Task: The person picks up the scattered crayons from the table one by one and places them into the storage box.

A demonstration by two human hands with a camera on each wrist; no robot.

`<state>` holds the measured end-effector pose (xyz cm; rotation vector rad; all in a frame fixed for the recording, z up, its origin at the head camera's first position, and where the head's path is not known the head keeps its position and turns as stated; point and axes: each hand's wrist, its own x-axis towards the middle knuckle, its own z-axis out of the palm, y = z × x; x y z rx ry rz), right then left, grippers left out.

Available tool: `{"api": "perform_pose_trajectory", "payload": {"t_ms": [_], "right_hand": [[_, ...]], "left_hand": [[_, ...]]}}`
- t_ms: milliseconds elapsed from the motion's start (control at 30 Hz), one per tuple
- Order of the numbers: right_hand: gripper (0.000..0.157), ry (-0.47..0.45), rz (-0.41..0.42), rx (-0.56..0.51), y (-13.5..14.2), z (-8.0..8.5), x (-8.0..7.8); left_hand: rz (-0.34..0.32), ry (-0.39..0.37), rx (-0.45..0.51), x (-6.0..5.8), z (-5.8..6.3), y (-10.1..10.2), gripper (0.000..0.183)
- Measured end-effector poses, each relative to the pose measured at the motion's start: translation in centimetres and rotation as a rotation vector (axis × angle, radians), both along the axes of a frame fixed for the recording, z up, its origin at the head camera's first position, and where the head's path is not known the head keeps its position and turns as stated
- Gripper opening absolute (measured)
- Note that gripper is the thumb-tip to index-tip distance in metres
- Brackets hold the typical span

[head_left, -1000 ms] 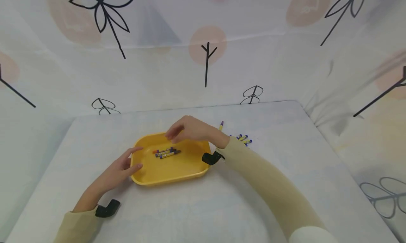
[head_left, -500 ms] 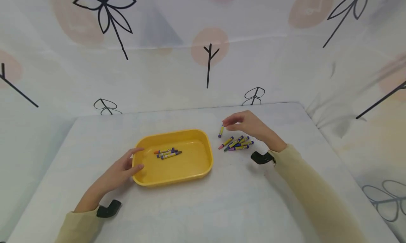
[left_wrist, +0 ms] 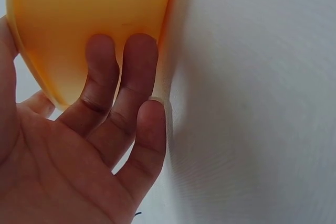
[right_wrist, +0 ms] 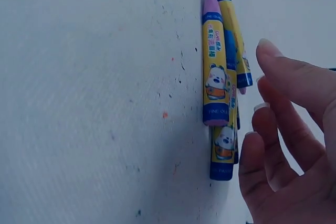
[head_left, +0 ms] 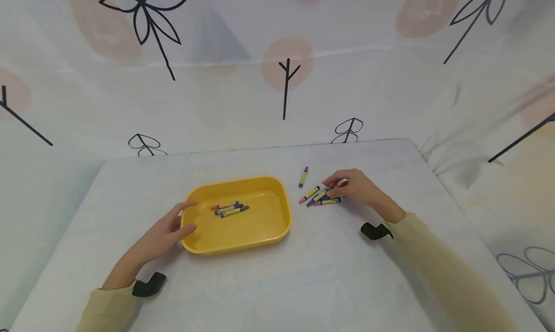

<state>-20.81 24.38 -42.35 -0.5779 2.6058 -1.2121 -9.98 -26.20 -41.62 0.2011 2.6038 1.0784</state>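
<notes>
My left hand grips the left end of a yellow tray, thumb inside the rim. In the left wrist view several fingers lie against the tray's outer wall. My right hand hovers at a small pile of oil pastels to the tray's right, thumb and fingers apart. The right wrist view shows a pink-purple oil pastel on top and a dark green oil pastel beside it, both in yellow wrappers. The fingertips partly hide the pile in the head view.
Three oil pastels lie together inside the tray, one orange and two dark. A single purple oil pastel lies apart, behind the pile. The white table meets a patterned cloth at its far edge.
My right hand has gone from above the tray to beside the lone purple oil pastel, then nearer me to the pile. The left hand has stayed on the tray.
</notes>
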Motion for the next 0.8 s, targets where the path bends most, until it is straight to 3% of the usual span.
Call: {"api": "perform_pose_trajectory", "payload": {"t_ms": [333,800], "right_hand": [[0.013,0.005,0.058,0.13,-1.3,-0.2,-0.2],[0.013,0.017,0.1,0.19,-1.5,0.2,-0.1]], "left_hand": [[0.003,-0.014,0.015,0.0,-0.2,-0.1,0.067],[0.006,-0.003,-0.005,0.0,-0.1,0.0,0.066]]}}
